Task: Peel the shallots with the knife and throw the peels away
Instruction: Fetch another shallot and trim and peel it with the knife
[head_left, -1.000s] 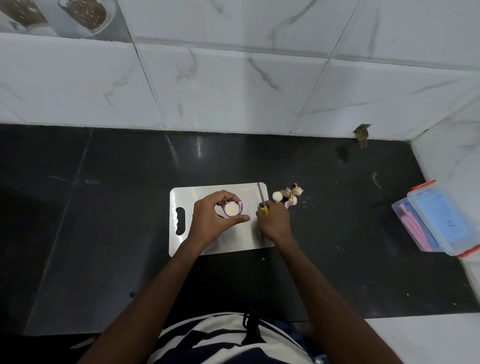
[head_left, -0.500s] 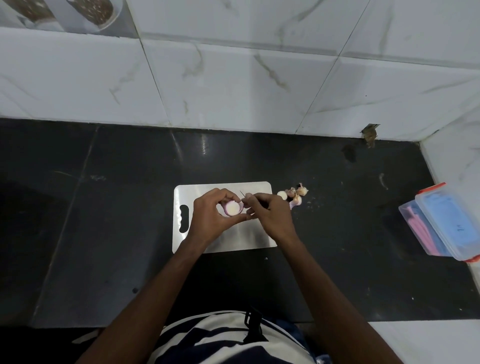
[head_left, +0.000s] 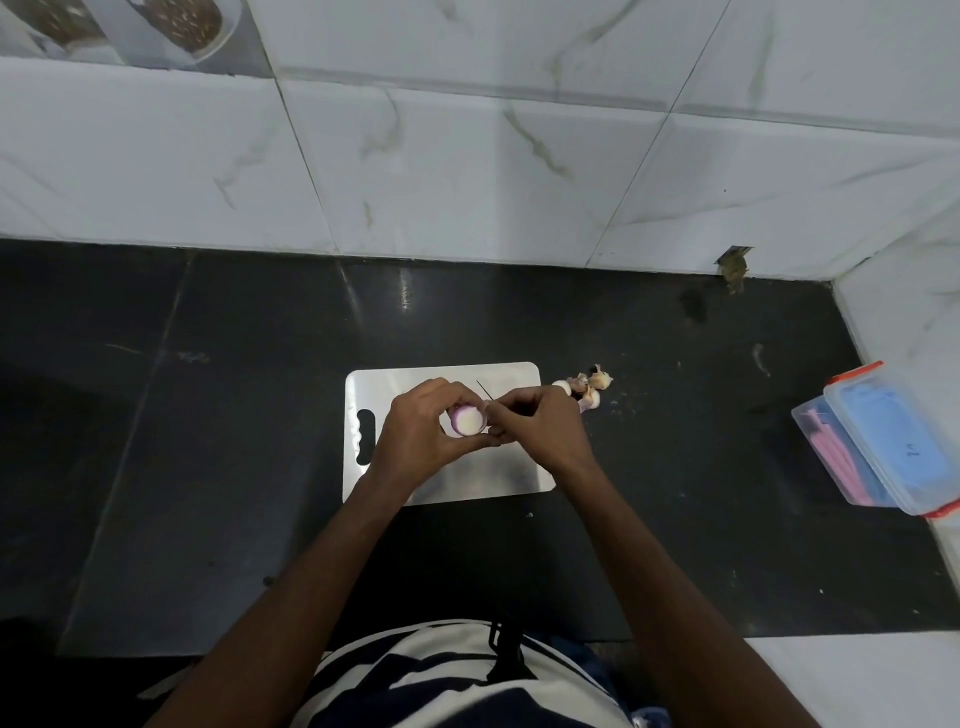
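A shallot with a pale cut face and a purple rim sits in my left hand, held above the white cutting board. My right hand grips a knife; only its thin blade tip shows, pointing away from me right beside the shallot. The fingertips of both hands touch around the shallot. A small heap of peels and cut ends lies on the black counter just off the board's far right corner.
The board lies on a black stone counter backed by a white marble-tiled wall. A clear plastic box with a blue lid and orange clips stands at the right, against the side wall.
My right hand has moved left from the board's right edge to the shallot, bringing the knife against it. My left hand has kept hold of the shallot.
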